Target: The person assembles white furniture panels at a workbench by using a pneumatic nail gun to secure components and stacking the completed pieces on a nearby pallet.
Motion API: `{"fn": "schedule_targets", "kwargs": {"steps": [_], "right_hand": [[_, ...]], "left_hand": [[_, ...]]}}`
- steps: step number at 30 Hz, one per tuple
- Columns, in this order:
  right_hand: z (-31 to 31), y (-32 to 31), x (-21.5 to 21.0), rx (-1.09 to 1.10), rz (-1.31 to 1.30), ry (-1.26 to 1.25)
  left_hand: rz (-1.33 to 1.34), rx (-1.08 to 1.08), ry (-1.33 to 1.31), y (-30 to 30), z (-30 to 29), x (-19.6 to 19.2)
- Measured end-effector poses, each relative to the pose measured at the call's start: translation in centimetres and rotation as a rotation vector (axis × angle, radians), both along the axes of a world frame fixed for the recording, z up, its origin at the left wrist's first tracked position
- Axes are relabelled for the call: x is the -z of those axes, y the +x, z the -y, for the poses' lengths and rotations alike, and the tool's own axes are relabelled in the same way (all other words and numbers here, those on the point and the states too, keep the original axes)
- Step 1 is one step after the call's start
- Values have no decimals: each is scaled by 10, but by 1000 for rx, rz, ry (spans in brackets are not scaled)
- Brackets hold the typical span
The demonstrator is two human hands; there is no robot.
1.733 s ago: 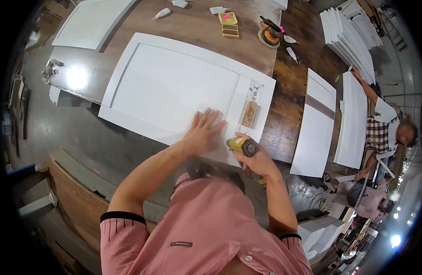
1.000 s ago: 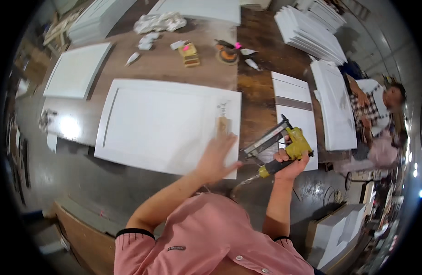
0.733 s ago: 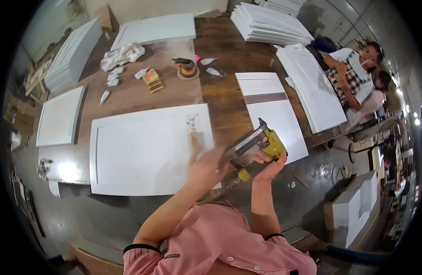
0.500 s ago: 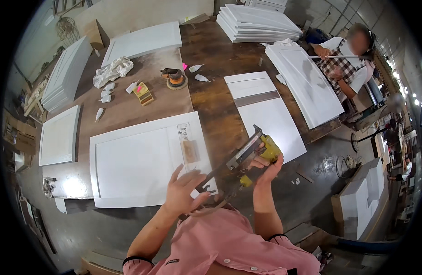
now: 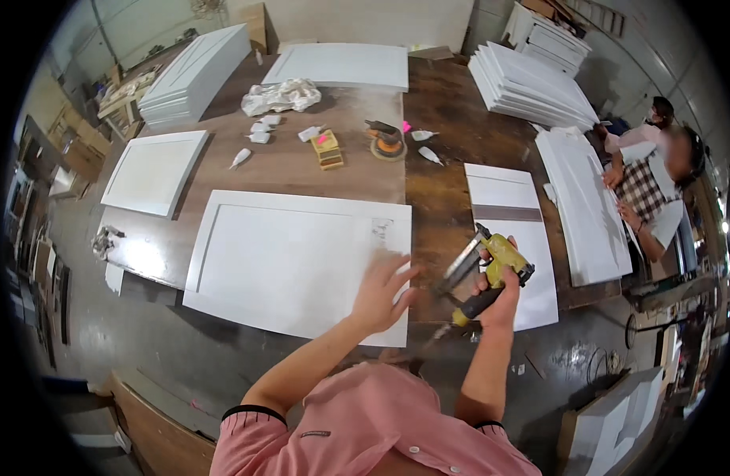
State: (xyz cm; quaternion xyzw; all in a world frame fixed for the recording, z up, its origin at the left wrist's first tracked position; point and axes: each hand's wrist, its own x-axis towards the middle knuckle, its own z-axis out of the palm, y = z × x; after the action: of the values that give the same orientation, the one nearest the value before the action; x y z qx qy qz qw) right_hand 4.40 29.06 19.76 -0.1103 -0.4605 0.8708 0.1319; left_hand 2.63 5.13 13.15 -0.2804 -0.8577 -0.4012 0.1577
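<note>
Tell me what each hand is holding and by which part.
The right hand grips a yellow nail gun by its dark handle. The left hand holds nothing; it lies spread on the white cabinet door panel.

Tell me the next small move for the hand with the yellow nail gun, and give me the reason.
Probably bring the yellow nail gun down to the near right edge of the white cabinet door. The right hand holds the tool raised off the wooden table, clear of the door, while the left hand lies spread on that corner as if to steady it.
</note>
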Motion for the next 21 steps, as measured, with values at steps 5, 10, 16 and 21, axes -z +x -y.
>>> {"fn": "schedule_targets", "kwargs": {"steps": [5,10,16,21], "right_hand": [[-7,-41,44,-163,363,748],[14,-62,140,6,495,1451],[89,-60,151,-522,407,1566],[148,-51,146,-507,454,1737]], "left_hand": [[205,-255,-239,69,100,83],[356,-230,-493,118,171,88],[362,-231,-578,114,166,97],[385,-188,-641,105,153,95]]}}
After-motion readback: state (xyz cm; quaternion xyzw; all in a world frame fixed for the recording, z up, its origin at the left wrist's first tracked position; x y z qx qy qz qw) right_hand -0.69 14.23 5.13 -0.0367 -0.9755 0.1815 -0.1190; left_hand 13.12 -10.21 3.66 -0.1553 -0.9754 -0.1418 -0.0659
